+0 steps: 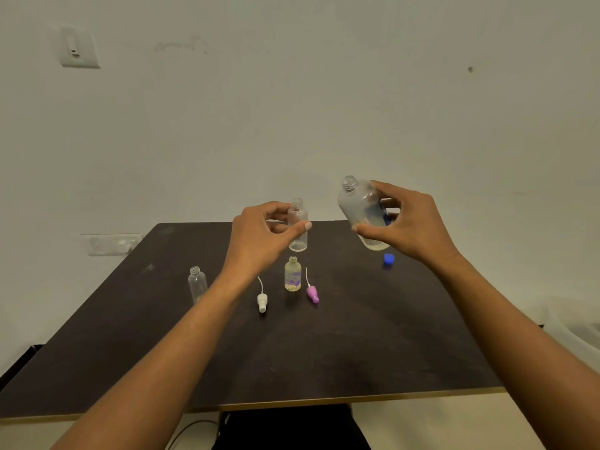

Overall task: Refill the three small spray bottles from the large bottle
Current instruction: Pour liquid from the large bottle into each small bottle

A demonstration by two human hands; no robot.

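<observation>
With the fingers (293, 233) of our left hand (259, 237) pinching the open small bottle (297, 241) and our right hand (414, 222) gripping the tilted large bottle (358, 206), we should align the mouths and tip slowly.

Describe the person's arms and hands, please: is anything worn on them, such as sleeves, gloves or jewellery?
Both forearms are bare as far as the lower edge of the picture, and no sleeve shows. The left hand and the right hand wear no gloves. No ring, watch or bracelet is visible on the wrists or the fingers.
</observation>
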